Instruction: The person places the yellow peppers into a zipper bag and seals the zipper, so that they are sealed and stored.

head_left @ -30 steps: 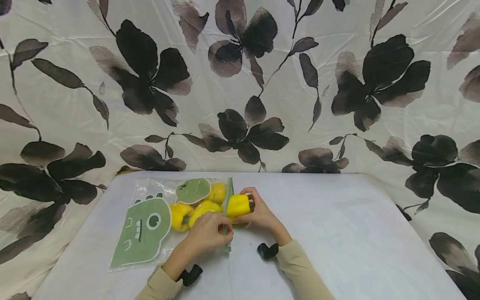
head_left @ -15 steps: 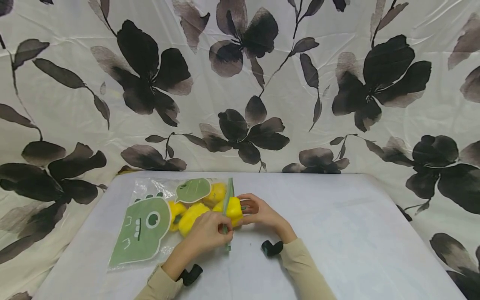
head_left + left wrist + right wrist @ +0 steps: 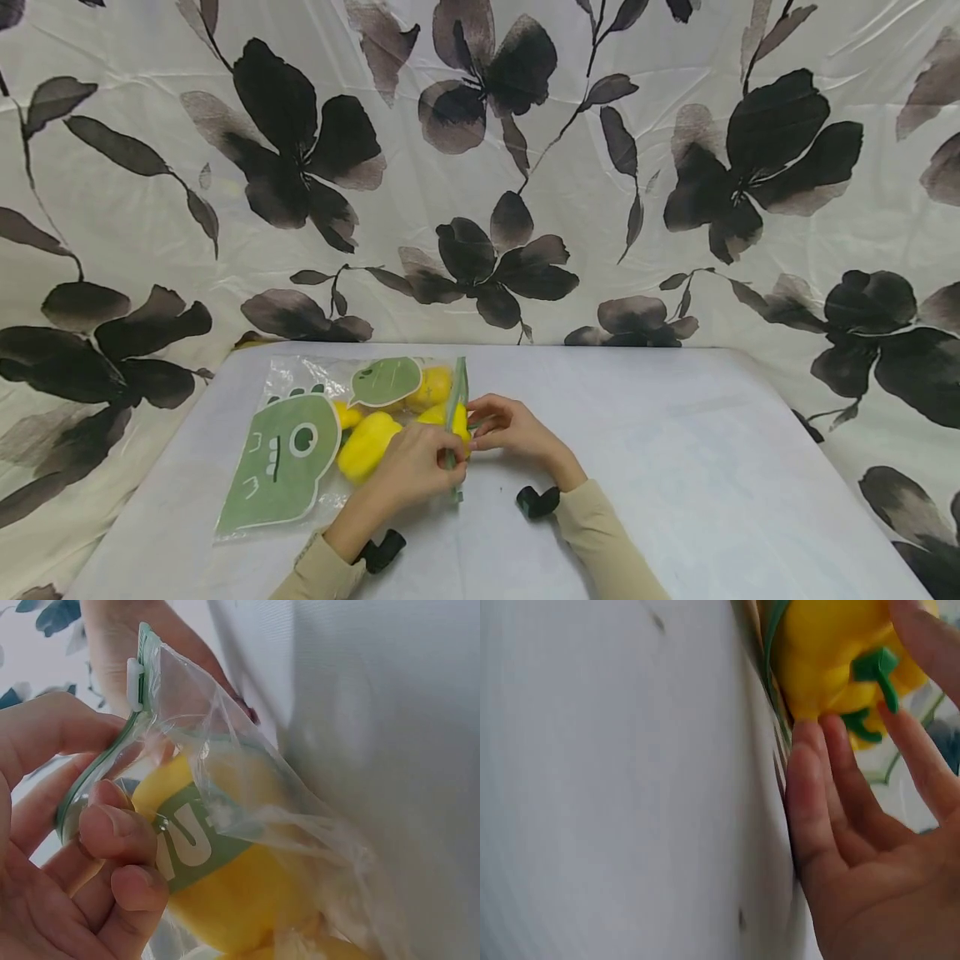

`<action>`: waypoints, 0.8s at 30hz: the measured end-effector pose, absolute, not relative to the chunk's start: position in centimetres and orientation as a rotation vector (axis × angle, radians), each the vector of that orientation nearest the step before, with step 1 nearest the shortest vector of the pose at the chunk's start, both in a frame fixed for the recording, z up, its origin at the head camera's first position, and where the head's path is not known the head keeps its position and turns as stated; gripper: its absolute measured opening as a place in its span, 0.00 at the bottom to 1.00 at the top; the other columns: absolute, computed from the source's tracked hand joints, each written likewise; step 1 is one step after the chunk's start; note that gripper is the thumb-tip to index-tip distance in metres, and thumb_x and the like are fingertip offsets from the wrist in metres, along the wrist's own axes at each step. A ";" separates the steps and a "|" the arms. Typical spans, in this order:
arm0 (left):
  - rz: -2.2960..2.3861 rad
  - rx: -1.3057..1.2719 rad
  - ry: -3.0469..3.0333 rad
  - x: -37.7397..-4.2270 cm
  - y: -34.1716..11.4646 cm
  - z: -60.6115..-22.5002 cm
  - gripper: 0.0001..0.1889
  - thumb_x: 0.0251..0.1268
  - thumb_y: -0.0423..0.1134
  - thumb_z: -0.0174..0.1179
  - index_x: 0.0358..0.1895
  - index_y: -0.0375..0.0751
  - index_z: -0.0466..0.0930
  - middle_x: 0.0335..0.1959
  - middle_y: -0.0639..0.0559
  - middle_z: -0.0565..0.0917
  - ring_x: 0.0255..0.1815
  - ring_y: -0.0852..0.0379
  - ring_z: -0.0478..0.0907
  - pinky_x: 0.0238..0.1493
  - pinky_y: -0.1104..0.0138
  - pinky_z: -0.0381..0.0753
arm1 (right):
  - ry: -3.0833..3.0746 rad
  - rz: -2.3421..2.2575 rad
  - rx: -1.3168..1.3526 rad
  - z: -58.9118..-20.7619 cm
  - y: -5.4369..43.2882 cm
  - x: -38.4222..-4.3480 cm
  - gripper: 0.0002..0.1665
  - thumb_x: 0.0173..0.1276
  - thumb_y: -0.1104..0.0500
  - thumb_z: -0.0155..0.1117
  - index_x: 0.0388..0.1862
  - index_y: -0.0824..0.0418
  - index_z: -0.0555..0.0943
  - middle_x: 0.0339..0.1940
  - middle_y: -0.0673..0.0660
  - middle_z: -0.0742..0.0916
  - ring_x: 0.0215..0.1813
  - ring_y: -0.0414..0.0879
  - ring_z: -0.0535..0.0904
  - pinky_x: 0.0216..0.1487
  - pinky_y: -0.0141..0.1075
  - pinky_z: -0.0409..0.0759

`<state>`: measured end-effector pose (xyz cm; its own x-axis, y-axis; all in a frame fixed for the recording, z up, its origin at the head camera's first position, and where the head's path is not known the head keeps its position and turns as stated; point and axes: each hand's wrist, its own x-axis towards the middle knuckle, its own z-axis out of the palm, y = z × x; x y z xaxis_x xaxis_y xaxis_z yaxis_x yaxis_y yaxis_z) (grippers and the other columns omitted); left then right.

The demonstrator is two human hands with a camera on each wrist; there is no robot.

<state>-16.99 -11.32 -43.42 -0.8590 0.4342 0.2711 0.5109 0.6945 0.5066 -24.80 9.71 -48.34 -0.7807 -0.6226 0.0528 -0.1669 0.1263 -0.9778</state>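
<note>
A clear zip bag (image 3: 285, 479) printed with green cartoon figures lies on the white table, its mouth facing right. Inside are several yellow bell peppers (image 3: 367, 448). My left hand (image 3: 420, 460) pinches the green zip edge (image 3: 459, 392) at the mouth; the left wrist view shows its thumb and fingers (image 3: 112, 825) close round the plastic. My right hand (image 3: 517, 427) is at the mouth, fingers extended against a yellow bell pepper (image 3: 438, 415). In the right wrist view, two green stems (image 3: 874, 667) show on the yellow peppers, right by the fingertips (image 3: 806, 742).
The white table (image 3: 675, 467) extends to the right of the bag, under both forearms. A floral cloth (image 3: 495, 167) hangs behind the table's back edge. Black wrist mounts (image 3: 537, 502) sit on both wrists.
My right hand has pushed the bell pepper left through the mouth into the bag, loosening its grip on it. Another pepper inside shifted left and down. My left hand stayed at the zip edge.
</note>
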 end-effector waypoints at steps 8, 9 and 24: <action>-0.880 -0.751 -2.783 -17.0 -11.3 -43.3 0.07 0.50 0.38 0.72 0.23 0.54 0.82 0.18 0.66 0.72 0.21 0.68 0.66 0.24 0.71 0.69 | 1.972 -1.881 -0.457 -49.3 10.3 -25.0 0.15 0.67 0.63 0.67 0.48 0.73 0.83 0.34 0.52 0.87 0.33 0.43 0.79 0.39 0.32 0.78; -0.881 -0.753 -2.783 -17.0 -11.4 -43.3 0.07 0.50 0.38 0.72 0.23 0.54 0.83 0.18 0.66 0.72 0.21 0.68 0.66 0.24 0.71 0.69 | 1.982 -1.885 -0.461 -49.3 10.2 -25.0 0.15 0.67 0.63 0.67 0.46 0.74 0.83 0.32 0.51 0.87 0.32 0.43 0.78 0.38 0.32 0.78; -0.913 -0.791 -2.754 -16.9 -11.3 -43.2 0.08 0.49 0.36 0.71 0.21 0.54 0.82 0.18 0.65 0.72 0.21 0.68 0.67 0.23 0.71 0.70 | 2.035 -1.965 -0.351 -48.8 8.9 -24.4 0.12 0.67 0.65 0.66 0.43 0.76 0.83 0.33 0.56 0.88 0.30 0.42 0.78 0.33 0.31 0.77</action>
